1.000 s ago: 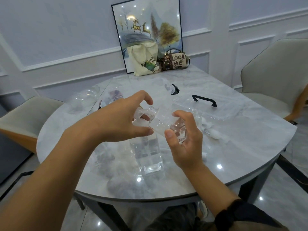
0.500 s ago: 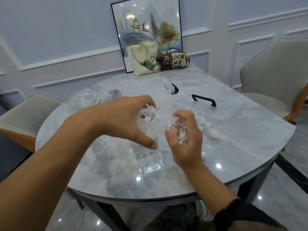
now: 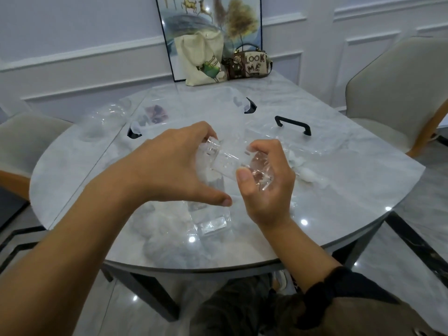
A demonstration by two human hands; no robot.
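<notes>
My right hand (image 3: 266, 197) grips a small clear plastic bottle (image 3: 232, 163) by its base and holds it tilted on its side above the marble table (image 3: 339, 190). The fingers of my left hand (image 3: 169, 166) curl over the bottle's threaded neck at its left end, with the thumb stretched out below. Whatever lies under those fingers is hidden. Directly beneath the hands a second clear square container (image 3: 211, 219) stands on the table.
White fluffy wadding (image 3: 169, 234) lies at the near table edge, with more wadding (image 3: 308, 177) right of my hands. A clear lid with a black handle (image 3: 293, 124) and a clear box (image 3: 194, 110) sit behind. Tote bag (image 3: 201, 59), handbag (image 3: 249, 64), chairs (image 3: 400, 93) beyond.
My left hand has turned at the bottle's neck, its thumb swinging down away from the bottle. My right hand keeps the bottle tilted in about the same place.
</notes>
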